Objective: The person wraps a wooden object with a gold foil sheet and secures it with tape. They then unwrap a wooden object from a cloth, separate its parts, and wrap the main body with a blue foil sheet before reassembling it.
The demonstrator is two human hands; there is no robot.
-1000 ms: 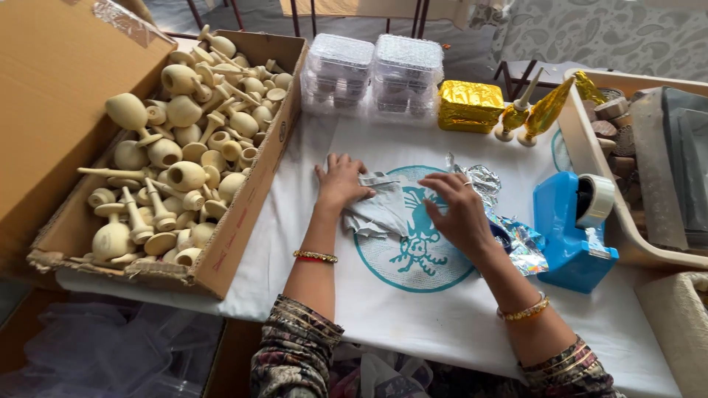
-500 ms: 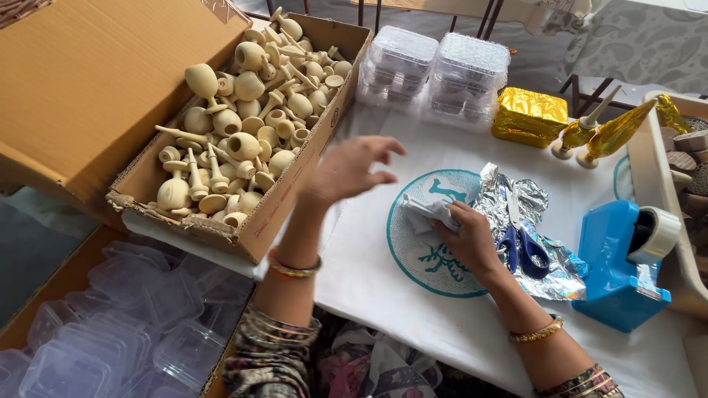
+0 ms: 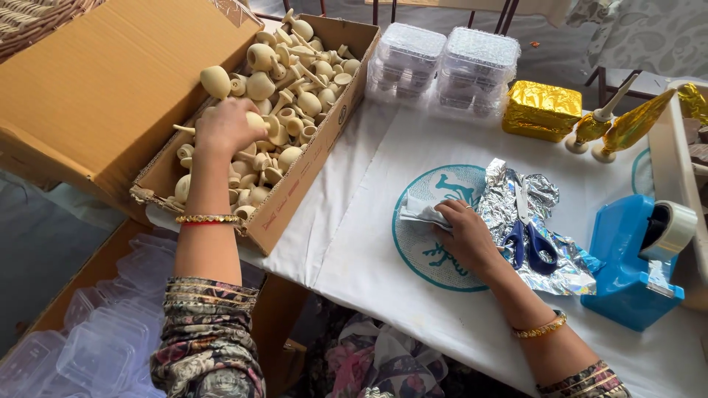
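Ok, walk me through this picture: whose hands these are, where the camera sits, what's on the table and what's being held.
The camera sits on a person's head and looks down, so both arms are that person's own. The left hand reaches into a cardboard box full of pale wooden pieces, fingers closed around one of them. The right hand presses on a small piece of foil on the white cloth. Beside it lie crumpled foil sheets with blue-handled scissors on top. Further off are a blue tape dispenser, clear plastic boxes, a gold-wrapped block and gold-wrapped pieces.
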